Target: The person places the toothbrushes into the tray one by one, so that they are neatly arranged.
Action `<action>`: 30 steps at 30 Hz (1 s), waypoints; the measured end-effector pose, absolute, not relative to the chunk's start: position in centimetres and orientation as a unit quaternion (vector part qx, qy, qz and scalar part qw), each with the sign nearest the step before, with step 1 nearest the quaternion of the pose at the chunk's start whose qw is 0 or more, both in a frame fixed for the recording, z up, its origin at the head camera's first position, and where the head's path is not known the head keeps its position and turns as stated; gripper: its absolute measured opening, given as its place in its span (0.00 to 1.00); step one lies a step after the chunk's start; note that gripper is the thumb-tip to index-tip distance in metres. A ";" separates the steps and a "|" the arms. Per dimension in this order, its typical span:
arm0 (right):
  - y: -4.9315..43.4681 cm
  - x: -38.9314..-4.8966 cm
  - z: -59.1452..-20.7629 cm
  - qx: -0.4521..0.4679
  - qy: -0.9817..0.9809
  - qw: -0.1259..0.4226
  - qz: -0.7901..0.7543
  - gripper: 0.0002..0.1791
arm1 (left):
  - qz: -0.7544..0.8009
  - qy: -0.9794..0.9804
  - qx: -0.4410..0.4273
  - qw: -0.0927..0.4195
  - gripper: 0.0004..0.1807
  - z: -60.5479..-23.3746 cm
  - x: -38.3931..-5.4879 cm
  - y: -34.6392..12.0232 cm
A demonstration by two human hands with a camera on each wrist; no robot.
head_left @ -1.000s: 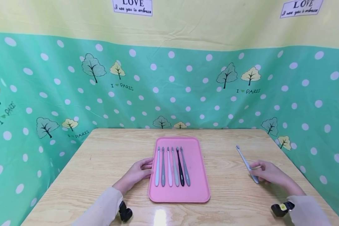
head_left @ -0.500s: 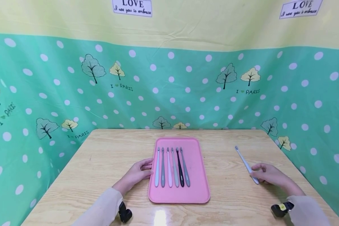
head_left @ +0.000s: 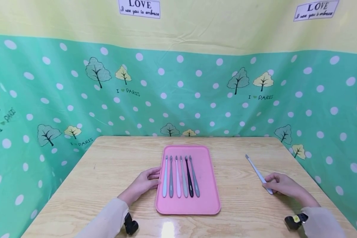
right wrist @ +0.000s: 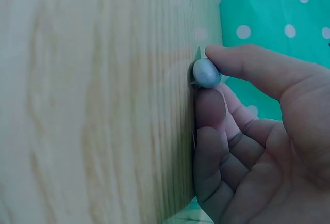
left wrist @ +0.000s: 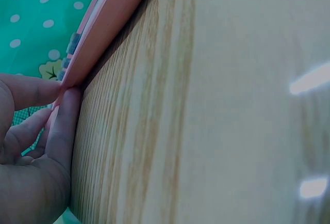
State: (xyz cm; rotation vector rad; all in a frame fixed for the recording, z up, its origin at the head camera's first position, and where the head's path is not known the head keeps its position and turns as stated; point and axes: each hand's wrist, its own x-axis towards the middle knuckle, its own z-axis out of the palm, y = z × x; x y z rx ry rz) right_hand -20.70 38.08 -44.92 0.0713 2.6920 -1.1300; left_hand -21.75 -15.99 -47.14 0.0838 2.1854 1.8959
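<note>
My left hand (head_left: 142,183) grips the left rim of a pink tray (head_left: 208,198); in the left wrist view, thumb and fingers pinch the tray's edge (left wrist: 105,35). Several toothbrushes lie side by side on the tray, heads away from me, among them a black toothbrush (head_left: 188,178) and a pink-white toothbrush (head_left: 178,181). Right of the tray, my right hand (head_left: 285,186) pinches a pale blue-white toothbrush (head_left: 256,170) near its handle end, its head pointing away and to the left. The right wrist view shows the rounded handle end (right wrist: 207,73) between thumb and fingers, close to the tabletop.
The light wood table (head_left: 122,155) extends around the tray on all sides. Behind it hangs a green and yellow curtain (head_left: 196,79) with dots and trees, which also wraps both sides.
The head of the toothbrush in my right hand has swung slightly left, and the right hand has shifted a little with it. My left hand stays at the tray's rim.
</note>
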 end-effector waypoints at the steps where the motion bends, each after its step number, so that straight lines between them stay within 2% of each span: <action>1: 38.1 -20.7 -45.0 0.025 0.916 0.111 -0.385 0.21 | 0.650 0.749 0.029 0.123 0.33 -47.2 -21.7 -16.0; 7: 37.9 -20.4 -45.2 0.024 0.914 0.113 -0.388 0.18 | 0.650 0.749 0.031 0.123 0.32 -47.2 -21.6 -16.1; 30: 37.7 -20.6 -44.9 0.027 0.920 0.117 -0.372 0.18 | 0.651 0.748 0.032 0.123 0.32 -47.3 -21.7 -16.1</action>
